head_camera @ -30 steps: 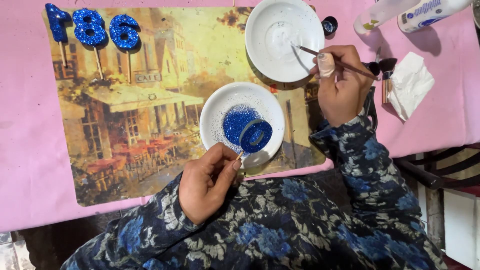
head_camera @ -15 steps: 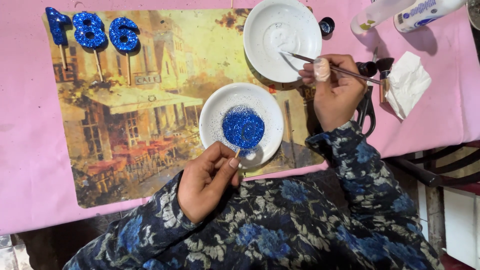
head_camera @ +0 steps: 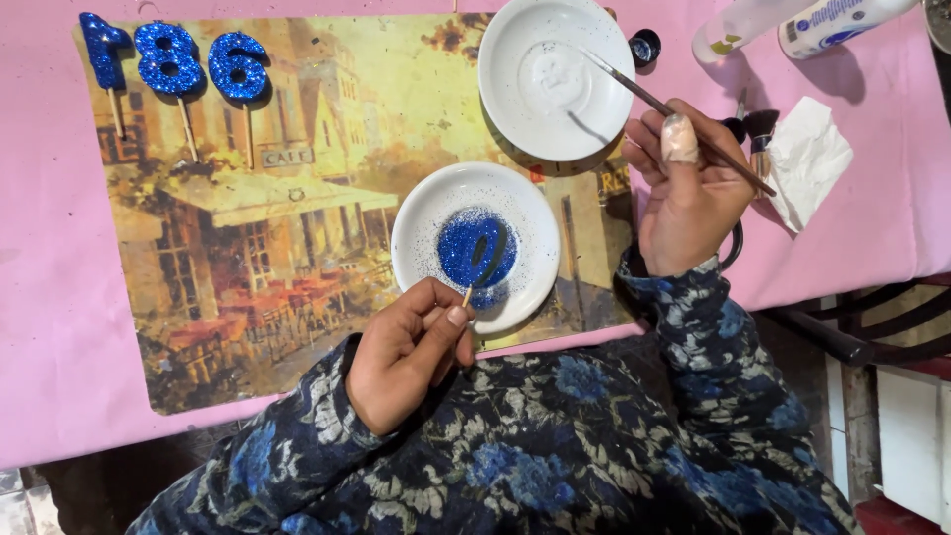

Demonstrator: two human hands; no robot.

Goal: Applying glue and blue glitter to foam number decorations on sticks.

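Head view: left hand (head_camera: 401,352) pinched a thin stick, its blue glitter piece (head_camera: 487,256) edge-on over the glitter pile in the near white plate (head_camera: 421,223). Right hand (head_camera: 688,193) gripped a paintbrush (head_camera: 634,86), tip over the far white plate (head_camera: 515,59). Three glittered digits (head_camera: 168,59) (on sticks) lay on the picture placemat (head_camera: 297,149), top left.

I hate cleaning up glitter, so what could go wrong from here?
The left hand pinches only the thin stick of the glitter piece over the glitter plate; if the grip slips, glitter may scatter onto the placemat. The brush in the right hand might drip.
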